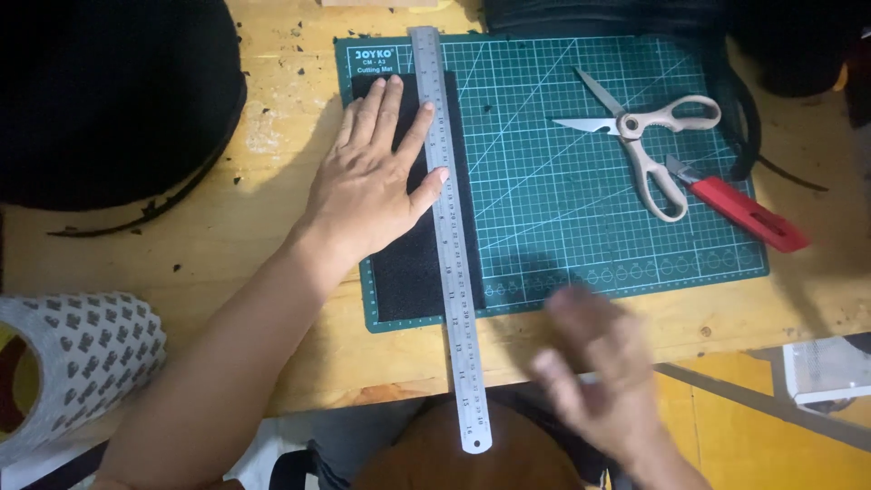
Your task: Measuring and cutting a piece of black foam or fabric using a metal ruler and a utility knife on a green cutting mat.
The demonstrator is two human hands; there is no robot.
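Note:
My left hand (375,172) lies flat, fingers spread, on a black fabric strip (408,263) and presses against the left edge of a long steel ruler (451,238). Strip and ruler lie on the left part of a green cutting mat (581,227). The ruler runs from the mat's top edge past the table's front edge. My right hand (594,372) hovers blurred near the table's front edge, below the mat, fingers apart and holding nothing.
Open beige-handled scissors (649,145) and a red utility knife (739,209) rest on the mat's right side. A large black roll (109,100) sits at top left, a patterned tape roll (77,358) at bottom left. Small black scraps dot the wooden table (272,118).

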